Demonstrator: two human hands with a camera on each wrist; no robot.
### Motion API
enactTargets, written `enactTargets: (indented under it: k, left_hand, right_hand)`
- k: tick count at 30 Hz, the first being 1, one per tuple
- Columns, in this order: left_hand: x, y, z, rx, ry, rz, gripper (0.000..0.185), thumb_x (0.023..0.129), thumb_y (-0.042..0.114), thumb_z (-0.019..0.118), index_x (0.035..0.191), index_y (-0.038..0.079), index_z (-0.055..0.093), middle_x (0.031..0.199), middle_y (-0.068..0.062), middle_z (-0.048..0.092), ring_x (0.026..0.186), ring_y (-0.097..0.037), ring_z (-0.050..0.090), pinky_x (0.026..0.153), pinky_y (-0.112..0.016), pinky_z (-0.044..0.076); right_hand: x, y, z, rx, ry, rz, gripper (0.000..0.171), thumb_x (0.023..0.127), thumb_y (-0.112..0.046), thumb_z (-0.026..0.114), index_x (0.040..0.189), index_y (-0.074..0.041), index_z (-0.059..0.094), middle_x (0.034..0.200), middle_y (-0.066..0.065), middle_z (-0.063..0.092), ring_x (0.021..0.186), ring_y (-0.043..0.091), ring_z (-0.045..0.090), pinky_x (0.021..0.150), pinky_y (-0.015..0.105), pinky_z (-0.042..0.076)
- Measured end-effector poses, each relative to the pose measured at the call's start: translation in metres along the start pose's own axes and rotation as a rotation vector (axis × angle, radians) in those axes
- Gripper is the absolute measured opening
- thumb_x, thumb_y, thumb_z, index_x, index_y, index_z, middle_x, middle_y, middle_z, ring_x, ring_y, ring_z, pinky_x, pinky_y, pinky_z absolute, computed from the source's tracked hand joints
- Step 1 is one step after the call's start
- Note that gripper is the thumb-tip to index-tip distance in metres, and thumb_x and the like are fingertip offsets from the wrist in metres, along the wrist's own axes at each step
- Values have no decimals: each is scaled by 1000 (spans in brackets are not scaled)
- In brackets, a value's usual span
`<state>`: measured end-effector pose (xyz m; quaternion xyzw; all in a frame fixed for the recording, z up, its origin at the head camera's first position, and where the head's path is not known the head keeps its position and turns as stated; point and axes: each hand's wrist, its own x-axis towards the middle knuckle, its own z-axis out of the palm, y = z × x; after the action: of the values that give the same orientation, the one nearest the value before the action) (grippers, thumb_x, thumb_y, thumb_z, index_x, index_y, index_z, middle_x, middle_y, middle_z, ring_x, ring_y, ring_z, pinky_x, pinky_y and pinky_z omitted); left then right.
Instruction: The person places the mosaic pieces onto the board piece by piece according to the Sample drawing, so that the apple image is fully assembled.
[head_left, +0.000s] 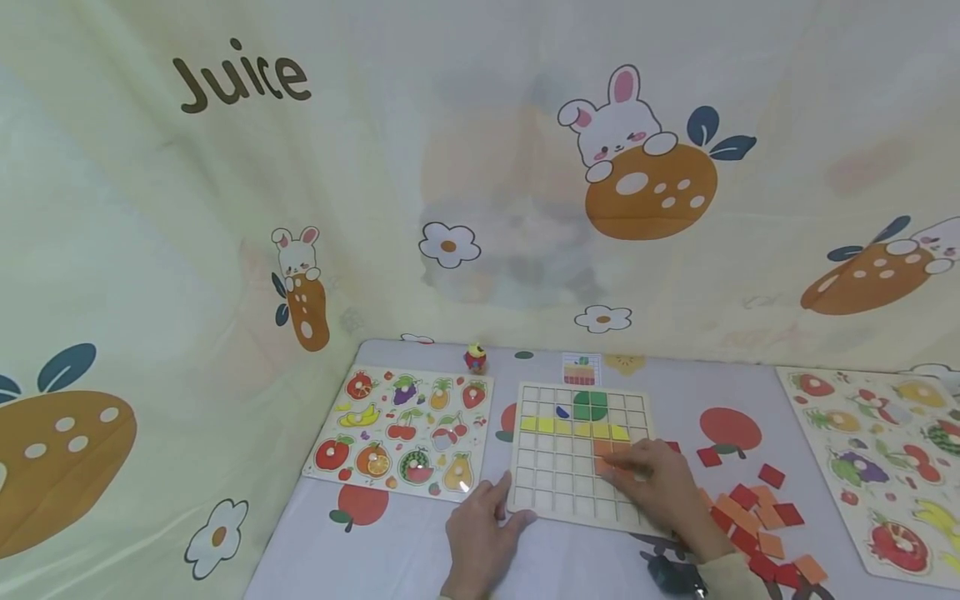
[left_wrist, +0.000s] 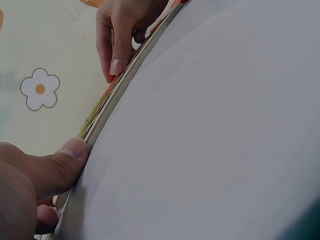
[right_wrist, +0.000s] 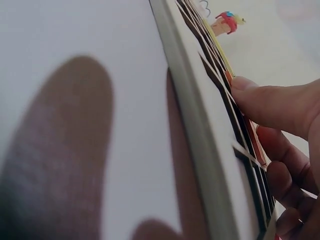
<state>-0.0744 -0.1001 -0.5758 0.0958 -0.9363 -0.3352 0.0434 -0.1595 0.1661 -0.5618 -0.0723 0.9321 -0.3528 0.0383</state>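
A person works at a table draped in a pale printed cloth, a wooden grid board lying between both hands. Far to the left of the grip, a fruit peg puzzle lies flat, and beyond it a small red toy figure stands at the table's far edge. The left hand steadies the grid board at its near left corner, thumb pressed against the edge, fingers relaxed rather than curled round it; the left wrist view shows the thumb flat against the board's rim. On the board, above the hands, a row of yellow tiles runs across, topped by a green piece. The right hand rests on the board's right half, fingertips pressing an orange tile down into a cell just below the yellow row; the tile sits under the fingers, not lifted. Just right of that hand, loose red and orange tiles lie scattered on the cloth. Farther right, a second fruit puzzle runs off the frame's edge. A small pattern card stands behind the board
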Motion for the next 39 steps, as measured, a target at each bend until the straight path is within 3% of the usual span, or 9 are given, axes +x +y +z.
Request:
enactTargets:
  k: [7, 11, 14, 17, 20, 28, 35, 39]
  left_hand:
    - [-1, 1, -2, -8, 6, 0, 69, 79, 48, 91, 140, 25, 70, 72, 17, 44, 61, -1, 35, 62, -21, 30]
    - [-1, 3, -3, -18, 6, 7, 68, 79, 47, 90, 140, 24, 70, 72, 16, 44, 61, -1, 35, 61, -21, 29]
    - [-1, 5, -3, -22, 6, 8, 68, 80, 46, 90, 140, 23, 70, 72, 16, 44, 61, -1, 35, 61, -21, 29]
    - [0, 5, -3, -20, 1, 5, 68, 80, 47, 90, 140, 23, 70, 72, 16, 44, 61, -1, 35, 60, -21, 29]
    - [0, 4, -1, -10, -3, -3, 69, 80, 49, 90, 141, 25, 70, 72, 17, 44, 61, -1, 35, 61, -21, 29]
    - [-1, 1, 0, -9, 4, 2, 69, 79, 50, 90, 141, 25, 70, 72, 17, 43, 61, 0, 34, 61, -21, 28]
    - [-2, 1, 0, 0, 11, 14, 68, 79, 48, 90, 140, 24, 71, 72, 16, 43, 62, 0, 34, 62, -21, 29]
    - [-2, 1, -1, -2, 13, 10, 68, 79, 47, 90, 140, 23, 71, 72, 16, 43, 61, -1, 34, 61, -21, 29]
  right_hand:
    - [-2, 4, -4, -2, 56, -24, 39, 87, -48, 87, 118, -26, 83, 96, -6, 71, 90, 17, 55, 71, 27, 47]
    - [-5, 18, -22, -9, 88, 26, 47, 87, -45, 88, 125, -18, 80, 103, 1, 74, 91, 20, 56, 70, 30, 47]
    - [-9, 32, -44, -40, 48, 76, 57, 87, -47, 86, 131, -12, 76, 114, 10, 75, 94, 23, 59, 72, 34, 53]
    - [-16, 49, -66, -81, -17, 109, 68, 86, -52, 86, 136, -8, 72, 130, 20, 71, 104, 31, 63, 82, 49, 60]
    - [-23, 63, -80, -109, -79, 127, 74, 82, -56, 88, 137, -8, 71, 137, 23, 67, 108, 33, 63, 87, 56, 60]
    - [-29, 67, -87, -142, -132, 84, 58, 79, -46, 92, 125, -13, 79, 125, 16, 74, 105, 26, 65, 89, 55, 60]
    - [-27, 62, -86, -160, -134, 127, 52, 76, -44, 95, 114, -11, 81, 108, 7, 77, 91, 18, 63, 84, 48, 61]
    - [-25, 67, -84, -162, -124, 133, 53, 78, -47, 93, 115, -10, 80, 108, 6, 77, 92, 19, 64, 85, 52, 61]
